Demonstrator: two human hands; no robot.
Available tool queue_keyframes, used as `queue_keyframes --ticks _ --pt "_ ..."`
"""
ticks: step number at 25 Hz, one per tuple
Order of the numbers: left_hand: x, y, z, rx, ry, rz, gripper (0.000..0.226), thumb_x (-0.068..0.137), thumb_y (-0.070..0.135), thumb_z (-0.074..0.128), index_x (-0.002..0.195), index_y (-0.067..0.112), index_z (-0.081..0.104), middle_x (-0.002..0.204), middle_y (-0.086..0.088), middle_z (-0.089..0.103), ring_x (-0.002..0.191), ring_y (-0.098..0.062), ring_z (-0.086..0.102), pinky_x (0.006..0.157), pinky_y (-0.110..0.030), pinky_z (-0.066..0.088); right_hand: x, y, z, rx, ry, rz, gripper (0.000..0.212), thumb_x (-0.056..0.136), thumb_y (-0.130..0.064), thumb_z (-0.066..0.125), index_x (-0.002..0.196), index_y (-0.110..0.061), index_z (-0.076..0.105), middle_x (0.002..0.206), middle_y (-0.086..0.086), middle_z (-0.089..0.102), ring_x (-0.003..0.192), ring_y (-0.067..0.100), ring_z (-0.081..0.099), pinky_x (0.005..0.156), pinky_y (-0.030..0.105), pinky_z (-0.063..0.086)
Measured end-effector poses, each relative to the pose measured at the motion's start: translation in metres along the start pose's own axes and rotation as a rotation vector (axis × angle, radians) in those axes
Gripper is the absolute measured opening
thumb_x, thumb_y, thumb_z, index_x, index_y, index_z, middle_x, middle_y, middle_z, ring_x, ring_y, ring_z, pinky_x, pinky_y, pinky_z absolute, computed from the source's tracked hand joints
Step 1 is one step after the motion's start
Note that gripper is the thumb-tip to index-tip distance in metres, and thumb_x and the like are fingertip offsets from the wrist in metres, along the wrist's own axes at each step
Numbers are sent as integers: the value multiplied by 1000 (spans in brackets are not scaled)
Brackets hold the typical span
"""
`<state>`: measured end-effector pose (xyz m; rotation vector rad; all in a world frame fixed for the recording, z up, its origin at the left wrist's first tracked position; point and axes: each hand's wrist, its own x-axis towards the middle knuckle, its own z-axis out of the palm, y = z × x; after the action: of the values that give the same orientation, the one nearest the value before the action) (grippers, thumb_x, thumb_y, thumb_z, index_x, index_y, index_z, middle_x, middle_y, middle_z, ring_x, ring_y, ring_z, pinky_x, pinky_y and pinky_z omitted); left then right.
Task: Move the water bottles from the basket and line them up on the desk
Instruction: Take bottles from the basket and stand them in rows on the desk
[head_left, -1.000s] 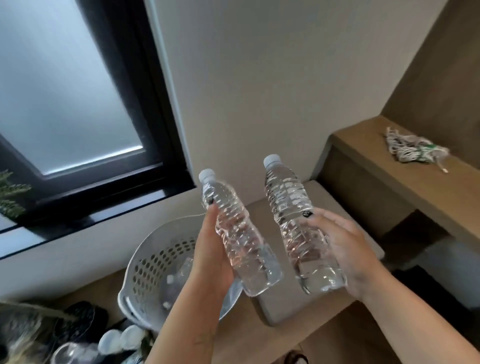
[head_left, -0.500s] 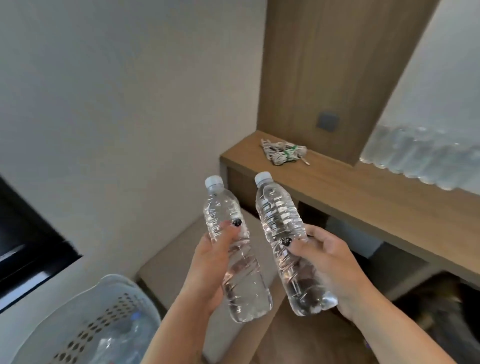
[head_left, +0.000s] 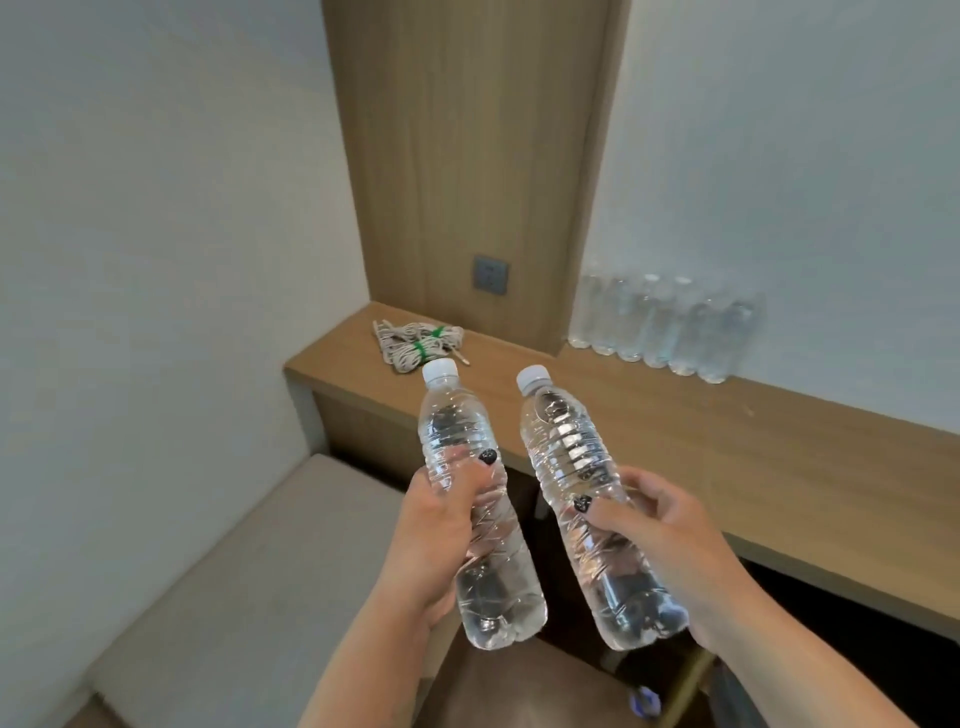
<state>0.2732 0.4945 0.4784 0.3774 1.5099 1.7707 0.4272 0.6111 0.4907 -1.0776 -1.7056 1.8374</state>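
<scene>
My left hand (head_left: 434, 540) grips a clear water bottle (head_left: 457, 431) with a white cap around its middle. My right hand (head_left: 670, 551) grips a second clear bottle (head_left: 563, 441) the same way. Both bottles tilt slightly left and hang in the air in front of the wooden desk (head_left: 727, 457). A row of several water bottles (head_left: 660, 327) stands on the desk against the white wall, to the right of the wooden panel. The basket is out of view.
A bundle of beige cord (head_left: 415, 343) with green ties lies on the desk's left end. A grey wall socket (head_left: 490, 275) sits on the wooden panel above it. A beige cushioned bench (head_left: 249, 582) runs along the left wall below the desk.
The view has swung right, from the basket and window to the desk. The basket has left the frame and the row of bottles on the desk has come into sight. Both hands keep their bottles.
</scene>
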Motion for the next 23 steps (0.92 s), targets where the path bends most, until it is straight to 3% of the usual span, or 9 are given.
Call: queue_keyframes --ticks 3,5,8,11,18,21,23 --pt "18 -8 47 25 -14 15 10 91 17 61 84 9 62 78 -14 59 73 -27 57 70 -41 52 10 -4 -41 -14 42 -29 29 80 -13 75 100 -32 64 83 -10 77 72 22 75 64 34 61" --pt "32 -15 76 52 -37 -5 16 91 22 63 95 7 64 83 -11 70 77 -23 67 74 -40 58 14 -4 -67 -23 79 -44 31 79 -14 76 101 -32 64 85 -9 77 74 21 75 68 37 61" --pt "51 -24 107 98 -62 -43 38 83 33 70 112 11 61 100 -11 73 89 -22 73 82 -44 59 22 -1 -93 -17 133 -46 34 77 -14 78 103 -32 64 89 -8 77 77 21 75 76 44 61" --pt "69 -31 125 143 -99 -76 48 78 37 72 116 13 58 106 -12 72 93 -24 72 83 -44 59 35 6 -112 21 186 -35 41 76 -14 79 111 -29 62 96 -7 76 78 18 75 72 41 61" --pt "146 -12 155 200 -166 -22 37 88 29 67 119 16 54 106 -2 69 86 -6 70 54 -14 53 100 14 -124 -6 262 21 68 55 -36 86 117 -34 59 112 -5 70 96 21 71 80 44 59" --pt "195 2 165 228 -201 0 37 89 30 67 120 16 52 105 1 69 78 1 68 49 -10 49 147 9 -121 25 285 12 53 69 -25 83 115 -33 57 105 -10 67 92 18 70 71 36 57" --pt "229 10 167 231 -211 0 37 89 28 67 120 16 51 104 2 68 77 1 67 47 -8 48 181 3 -116 32 282 32 54 71 -28 80 118 -34 54 109 -13 63 97 16 68 69 30 53"
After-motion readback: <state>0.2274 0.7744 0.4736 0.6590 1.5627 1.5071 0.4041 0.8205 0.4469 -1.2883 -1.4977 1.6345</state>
